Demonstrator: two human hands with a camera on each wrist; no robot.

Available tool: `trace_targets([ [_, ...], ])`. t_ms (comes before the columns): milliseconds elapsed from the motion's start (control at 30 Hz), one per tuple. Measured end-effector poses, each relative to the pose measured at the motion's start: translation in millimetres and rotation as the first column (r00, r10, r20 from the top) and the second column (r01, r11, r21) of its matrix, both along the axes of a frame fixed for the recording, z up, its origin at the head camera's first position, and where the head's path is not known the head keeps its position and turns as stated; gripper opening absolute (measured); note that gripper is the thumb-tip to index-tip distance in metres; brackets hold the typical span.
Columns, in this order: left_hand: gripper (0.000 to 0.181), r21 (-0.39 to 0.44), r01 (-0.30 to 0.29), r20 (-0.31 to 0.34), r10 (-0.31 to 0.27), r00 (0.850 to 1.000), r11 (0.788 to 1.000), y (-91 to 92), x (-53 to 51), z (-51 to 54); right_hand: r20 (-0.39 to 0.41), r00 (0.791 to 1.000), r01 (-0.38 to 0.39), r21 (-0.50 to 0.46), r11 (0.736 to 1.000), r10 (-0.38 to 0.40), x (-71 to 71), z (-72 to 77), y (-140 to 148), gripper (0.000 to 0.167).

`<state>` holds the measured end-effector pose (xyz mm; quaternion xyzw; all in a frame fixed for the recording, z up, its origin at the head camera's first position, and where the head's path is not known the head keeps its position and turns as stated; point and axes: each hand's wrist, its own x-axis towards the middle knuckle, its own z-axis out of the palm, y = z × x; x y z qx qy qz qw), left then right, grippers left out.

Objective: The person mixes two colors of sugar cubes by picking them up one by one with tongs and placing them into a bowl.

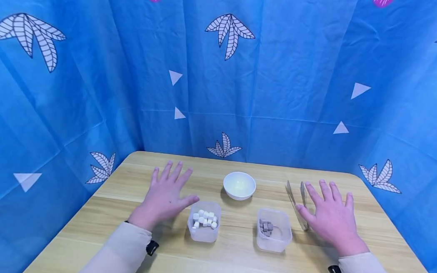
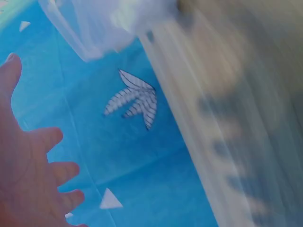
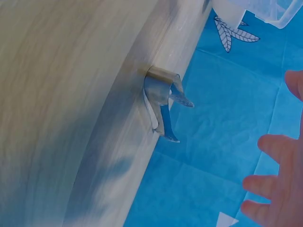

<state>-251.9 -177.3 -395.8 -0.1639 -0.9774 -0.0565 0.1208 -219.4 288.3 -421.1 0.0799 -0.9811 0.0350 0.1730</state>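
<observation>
In the head view my left hand (image 1: 165, 199) is spread, fingers apart, just left of a clear container (image 1: 203, 235) with several white cubes (image 1: 206, 220). My right hand (image 1: 332, 217), also spread, is beside metal tongs (image 1: 297, 208), its thumb near their bend. Left of the tongs, a second clear container (image 1: 277, 242) has several grey-brown cubes (image 1: 266, 227) at its left side. The left wrist view shows the left hand (image 2: 31, 175) holding nothing. In the right wrist view the tongs (image 3: 158, 90) lie on the table, apart from the right hand (image 3: 284, 179).
Behind and between the two containers stands a white bowl (image 1: 239, 186). The wooden table (image 1: 225, 268) has rounded back corners, and a patterned blue curtain (image 1: 282, 73) hangs behind it and at both sides.
</observation>
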Motion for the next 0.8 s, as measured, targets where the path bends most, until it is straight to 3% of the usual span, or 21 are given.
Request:
trace_targets([
  [400,0.094,0.08,0.173,0.016,-0.174,0.985,0.982,45.6,26.0,14.7,0.039,0.999,0.003,-0.029,1.0,-0.002,-2.8,-1.4,-3,0.083],
  [633,0.101,0.129,0.287,0.026,-0.292,0.956,0.949,75.4,37.1,13.5,0.066,0.998,0.005,-0.072,0.997,0.0,-4.1,-3.3,-3,0.083],
  [800,0.1,0.148,0.335,0.057,-0.346,0.937,0.931,96.2,41.7,9.1,0.085,0.996,0.007,-0.099,0.995,0.002,-5.9,-6.0,-3,0.081],
])
